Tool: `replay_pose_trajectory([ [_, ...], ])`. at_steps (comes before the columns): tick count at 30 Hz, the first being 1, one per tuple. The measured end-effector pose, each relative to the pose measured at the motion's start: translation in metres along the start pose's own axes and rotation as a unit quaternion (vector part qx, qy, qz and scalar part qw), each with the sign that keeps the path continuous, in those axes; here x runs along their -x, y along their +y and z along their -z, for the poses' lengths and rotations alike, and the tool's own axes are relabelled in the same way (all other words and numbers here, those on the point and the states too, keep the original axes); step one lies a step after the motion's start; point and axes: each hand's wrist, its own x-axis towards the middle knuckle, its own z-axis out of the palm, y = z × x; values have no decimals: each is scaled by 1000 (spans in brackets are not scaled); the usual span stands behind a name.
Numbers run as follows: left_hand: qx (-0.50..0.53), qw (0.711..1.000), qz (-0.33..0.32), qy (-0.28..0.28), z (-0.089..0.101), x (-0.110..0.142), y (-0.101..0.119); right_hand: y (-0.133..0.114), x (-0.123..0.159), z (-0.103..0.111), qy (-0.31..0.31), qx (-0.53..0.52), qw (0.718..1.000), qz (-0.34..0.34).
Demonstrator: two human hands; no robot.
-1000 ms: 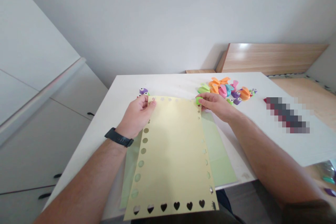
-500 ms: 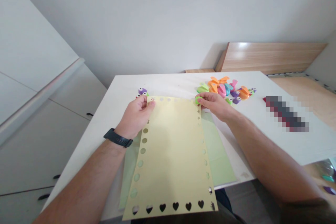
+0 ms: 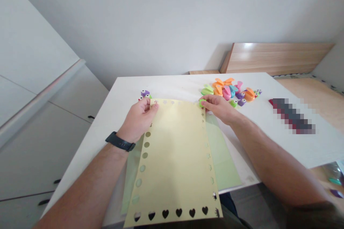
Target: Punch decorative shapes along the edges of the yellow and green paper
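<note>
The yellow punched sheet (image 3: 172, 161) barely shifts, left hand (image 3: 138, 120) still pinching its corner, right hand (image 3: 219, 109) holding a green punch (image 3: 202, 103).

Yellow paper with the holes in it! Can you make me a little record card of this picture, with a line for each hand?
Left hand: holds the top left corner of the yellow paper
Right hand: pinches a green craft punch at the paper's top right edge
Paper holes: hearts along the bottom, circles down the left, stars down the right
Under the paper: green sheet
Left wrist: black wristband
Nearby: colourful punches on the white table
</note>
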Motion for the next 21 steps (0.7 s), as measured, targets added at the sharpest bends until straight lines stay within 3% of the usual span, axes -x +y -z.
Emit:
replay_pose_trajectory([
  [21, -21, 1000, 2, 5, 1, -2, -8, 0, -2, -8, 20, 10, 1000, -8],
])
